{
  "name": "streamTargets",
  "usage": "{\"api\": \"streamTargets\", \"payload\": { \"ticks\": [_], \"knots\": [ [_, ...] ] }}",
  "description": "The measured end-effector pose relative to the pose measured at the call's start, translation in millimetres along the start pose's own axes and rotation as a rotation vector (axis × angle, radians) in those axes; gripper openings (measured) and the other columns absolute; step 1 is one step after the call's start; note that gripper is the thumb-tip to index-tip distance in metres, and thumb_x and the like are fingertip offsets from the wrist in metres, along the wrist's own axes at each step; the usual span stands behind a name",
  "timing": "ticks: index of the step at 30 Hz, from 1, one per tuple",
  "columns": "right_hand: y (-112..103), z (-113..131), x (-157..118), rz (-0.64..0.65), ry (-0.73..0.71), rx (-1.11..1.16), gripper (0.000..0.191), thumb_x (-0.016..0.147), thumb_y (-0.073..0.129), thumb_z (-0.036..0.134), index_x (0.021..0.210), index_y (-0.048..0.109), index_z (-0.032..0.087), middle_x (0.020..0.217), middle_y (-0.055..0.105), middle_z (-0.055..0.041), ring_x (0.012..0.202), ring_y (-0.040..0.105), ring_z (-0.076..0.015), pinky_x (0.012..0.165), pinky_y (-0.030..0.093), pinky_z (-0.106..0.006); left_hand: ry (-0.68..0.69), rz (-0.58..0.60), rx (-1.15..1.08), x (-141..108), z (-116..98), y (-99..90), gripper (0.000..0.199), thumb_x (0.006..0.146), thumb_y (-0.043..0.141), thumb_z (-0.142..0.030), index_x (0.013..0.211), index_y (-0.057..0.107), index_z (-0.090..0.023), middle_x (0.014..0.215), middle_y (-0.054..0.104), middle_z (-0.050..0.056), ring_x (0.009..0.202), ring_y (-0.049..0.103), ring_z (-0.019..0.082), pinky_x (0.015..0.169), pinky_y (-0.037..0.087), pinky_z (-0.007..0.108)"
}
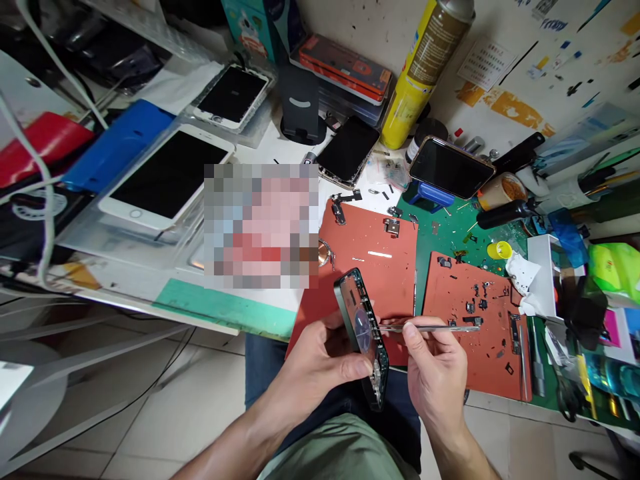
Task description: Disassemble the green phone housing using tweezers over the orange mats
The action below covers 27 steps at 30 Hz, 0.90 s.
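Note:
My left hand (325,360) grips an opened phone housing (361,327) by its edges, tilted up on its side above the near edge of a reddish-brown mat (350,233). Inside the housing a round coil shows, with small parts along the rim. My right hand (437,373) pinches a pair of metal tweezers (435,327) between thumb and fingers. Their tips point left and meet the housing's inner side edge; whether they hold anything there is too small to tell. Small phone parts (393,227) lie on the mat behind the housing.
A second reddish-brown mat (480,360) on the right carries many tiny parts and tools. Behind stand a phone on a blue stand (435,197), a yellow spray can (407,107) and a dark phone (349,152). A white phone (170,175) lies left, beside a pixelated patch.

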State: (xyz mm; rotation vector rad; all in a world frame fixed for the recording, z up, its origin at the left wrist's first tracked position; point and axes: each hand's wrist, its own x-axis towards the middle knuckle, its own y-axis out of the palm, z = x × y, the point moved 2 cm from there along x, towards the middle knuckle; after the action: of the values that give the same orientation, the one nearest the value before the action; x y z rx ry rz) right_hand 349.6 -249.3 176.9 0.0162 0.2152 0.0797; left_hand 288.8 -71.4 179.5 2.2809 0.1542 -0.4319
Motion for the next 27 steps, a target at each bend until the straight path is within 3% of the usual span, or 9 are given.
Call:
{"api": "streamTargets", "payload": {
  "ticks": [5,13,20,27],
  "knots": [
    [2.7,2.1,1.6,0.009,-0.006,0.007,0.020,0.092,0.088,0.039,0.096,0.080,0.021,0.082,0.080,-0.0037,0.076,0.076,-0.0183,0.072,0.064,-0.031,-0.003,0.007,0.032,0.5,-4.1,2.9,0.041,0.078,0.098,-0.048,0.074,0.070,-0.019,0.070,0.058,-0.001,0.066,0.049,0.015,0.067,0.042,0.028],
    [5.7,4.3,4.0,0.024,-0.028,0.038,0.015,0.093,0.088,0.036,0.094,0.081,0.022,0.082,0.082,-0.0024,0.076,0.080,-0.0172,0.073,0.066,-0.028,-0.011,0.025,0.023,1.3,-6.1,5.5,0.043,0.077,0.098,-0.050,0.074,0.070,-0.018,0.072,0.054,-0.002,0.067,0.044,0.013,0.072,0.048,0.027],
    [7.1,5.4,3.7,0.049,-0.009,0.034,0.018,0.094,0.086,0.038,0.094,0.079,0.022,0.086,0.085,-0.0049,0.081,0.084,-0.0229,0.078,0.070,-0.036,-0.014,0.034,0.004,-0.5,-7.7,6.8,0.042,0.079,0.098,-0.048,0.074,0.069,-0.018,0.071,0.053,-0.003,0.067,0.043,0.012,0.070,0.046,0.025],
    [3.5,3.8,6.4,0.069,-0.008,-0.019,0.021,0.095,0.085,0.041,0.094,0.076,0.022,0.087,0.084,-0.0045,0.082,0.083,-0.0231,0.080,0.070,-0.038,-0.028,0.031,0.017,-1.0,-7.2,4.8,0.041,0.078,0.098,-0.049,0.075,0.070,-0.020,0.071,0.056,-0.003,0.067,0.046,0.014,0.088,0.055,0.032]
  ]
}}
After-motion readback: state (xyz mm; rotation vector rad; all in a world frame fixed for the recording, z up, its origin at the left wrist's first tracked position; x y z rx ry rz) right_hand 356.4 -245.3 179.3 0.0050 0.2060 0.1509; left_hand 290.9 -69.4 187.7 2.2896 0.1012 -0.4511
